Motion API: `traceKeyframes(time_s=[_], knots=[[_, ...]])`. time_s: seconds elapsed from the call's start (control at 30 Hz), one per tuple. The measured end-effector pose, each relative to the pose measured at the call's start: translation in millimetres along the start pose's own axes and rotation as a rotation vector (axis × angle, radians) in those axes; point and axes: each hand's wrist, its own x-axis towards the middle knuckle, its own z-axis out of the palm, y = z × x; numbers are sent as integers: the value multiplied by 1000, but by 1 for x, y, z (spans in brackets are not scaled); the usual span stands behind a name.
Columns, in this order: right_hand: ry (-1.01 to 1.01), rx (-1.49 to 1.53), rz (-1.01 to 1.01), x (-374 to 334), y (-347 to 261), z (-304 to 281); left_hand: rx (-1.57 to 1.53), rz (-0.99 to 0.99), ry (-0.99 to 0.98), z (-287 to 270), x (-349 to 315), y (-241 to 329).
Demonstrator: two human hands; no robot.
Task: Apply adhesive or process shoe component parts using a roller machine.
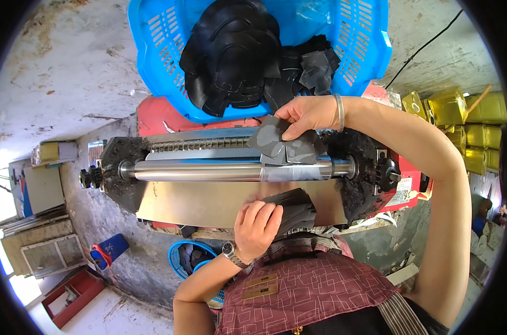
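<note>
My left hand (257, 226) grips a stack of dark cut pieces (295, 206) against the metal feed plate (209, 204) of a roller machine. My right hand (308, 114) reaches over the steel roller (209, 169) and pinches a grey flat piece (276, 142) that lies across the roller's right part. A bracelet sits on the right wrist and a watch on the left. Beyond the machine stands a blue plastic basket (153, 50) piled with black cut pieces (237, 56).
The machine's dirty side blocks (119, 162) frame the roller, with red housing (153, 114) behind. Yellow containers (477, 128) stack at the right. A smaller blue basket (186, 259) sits low beside my body. A red tray (69, 293) and boards lie on the floor at left.
</note>
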Motion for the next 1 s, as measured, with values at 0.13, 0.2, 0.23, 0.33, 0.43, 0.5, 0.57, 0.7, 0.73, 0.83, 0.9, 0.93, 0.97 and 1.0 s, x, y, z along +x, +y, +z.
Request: traceKeyframes(time_s=[0.13,0.2,0.23,0.33,0.43,0.5,0.57,0.7,0.73,0.83,0.9,0.93,0.97,1.0], knots=[[9,34,23,4,2,-1,-32,34,42,10,-6,-3],[6,18,34,7,4,0,-63,4,60,13,-4,-2],[5,5,47,7,4,1,-63,2,63,11,1,-2],[48,-16,37,3,0,3,-59,-106,24,-1,14,2],[79,-40,39,2,2,0,-18,-38,-62,-3,13,1],[60,6,56,2,0,1,-28,-1,14,5,5,0],[42,56,73,2,-1,2,-8,11,62,13,4,-3],[-110,38,137,8,8,-3,-236,18,188,0,13,2],[-132,-2,121,11,11,-3,-377,27,144,-11,13,7],[-91,-247,168,2,0,-1,-590,-143,-123,-23,5,14],[-56,-448,203,5,-3,-7,-329,-221,-73,-5,-4,5],[-14,-318,83,9,-4,-9,-324,-226,-75,-3,-3,5],[29,-186,-34,11,-5,-10,-155,-195,-11,-2,-2,4],[85,62,-128,10,-4,-9,14,-163,52,1,1,3]])
